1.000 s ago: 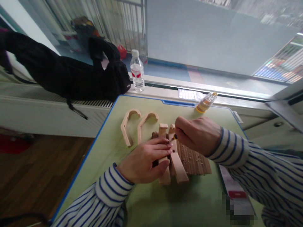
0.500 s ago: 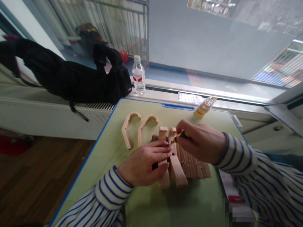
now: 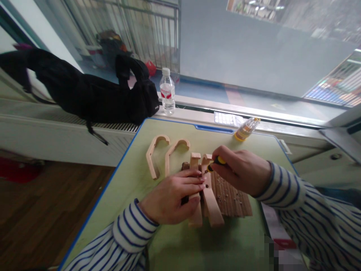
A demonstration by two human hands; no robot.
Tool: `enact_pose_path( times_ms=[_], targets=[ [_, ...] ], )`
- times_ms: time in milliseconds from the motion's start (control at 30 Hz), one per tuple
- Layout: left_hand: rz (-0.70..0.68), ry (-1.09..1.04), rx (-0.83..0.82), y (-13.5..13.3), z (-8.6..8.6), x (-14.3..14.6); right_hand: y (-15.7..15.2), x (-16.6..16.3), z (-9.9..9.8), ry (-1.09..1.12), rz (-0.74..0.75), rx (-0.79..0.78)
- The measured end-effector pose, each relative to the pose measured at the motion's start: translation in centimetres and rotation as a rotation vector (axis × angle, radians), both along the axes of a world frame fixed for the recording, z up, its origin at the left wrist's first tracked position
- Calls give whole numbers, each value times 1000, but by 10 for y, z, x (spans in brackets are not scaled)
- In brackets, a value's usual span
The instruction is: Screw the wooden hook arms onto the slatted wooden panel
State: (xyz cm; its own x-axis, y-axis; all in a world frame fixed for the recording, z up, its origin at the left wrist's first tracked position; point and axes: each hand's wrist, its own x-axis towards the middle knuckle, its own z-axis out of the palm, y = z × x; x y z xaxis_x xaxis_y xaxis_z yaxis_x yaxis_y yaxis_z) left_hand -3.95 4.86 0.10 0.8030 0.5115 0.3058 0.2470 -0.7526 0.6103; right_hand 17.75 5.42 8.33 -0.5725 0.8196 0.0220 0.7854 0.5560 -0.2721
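Note:
My right hand (image 3: 239,167) is closed around a small screwdriver with a yellow and black handle (image 3: 219,161). Its tip points down and left at the right-hand curved wooden piece (image 3: 212,207), close to my left fingertips. Fingers stretched, my left hand (image 3: 176,195) lies across the left-hand curved wooden piece (image 3: 195,220) and reaches the right-hand one. Both pieces rest on a brown slatted wooden mat (image 3: 229,199) dotted with small holes or screws. A dark hole shows in the right-hand piece below my fingertips. Whether a screw sits under the tip is too small to tell.
Two more hook-shaped wooden pieces (image 3: 152,158) lie on the green table (image 3: 126,210) to the left. A bottle with a yellow base (image 3: 246,130) stands at the back edge. On the sill are a water bottle (image 3: 167,94) and a black bag (image 3: 107,98).
The view has shifted slightly, so everything appears a little lower and further right. Both hands keep nearly the same places; the screwdriver handle looks slightly turned, showing more yellow.

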Motion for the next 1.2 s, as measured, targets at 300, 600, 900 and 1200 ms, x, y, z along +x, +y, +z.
enact_pose_path(
  times_ms=[300,600,900,1200],
  targets=[
    [2,-38,9,0,-2,1,-9,-10,-10,49,-148,98],
    [392,-196,31,-6,17,7,-5,-10,-2,-29,-156,80],
    [503,-74,-118,9,49,39,-8,-7,5,-138,-180,119],
    [500,-130,-136,10,31,47,-4,-7,20,-158,-35,135]
  ],
)
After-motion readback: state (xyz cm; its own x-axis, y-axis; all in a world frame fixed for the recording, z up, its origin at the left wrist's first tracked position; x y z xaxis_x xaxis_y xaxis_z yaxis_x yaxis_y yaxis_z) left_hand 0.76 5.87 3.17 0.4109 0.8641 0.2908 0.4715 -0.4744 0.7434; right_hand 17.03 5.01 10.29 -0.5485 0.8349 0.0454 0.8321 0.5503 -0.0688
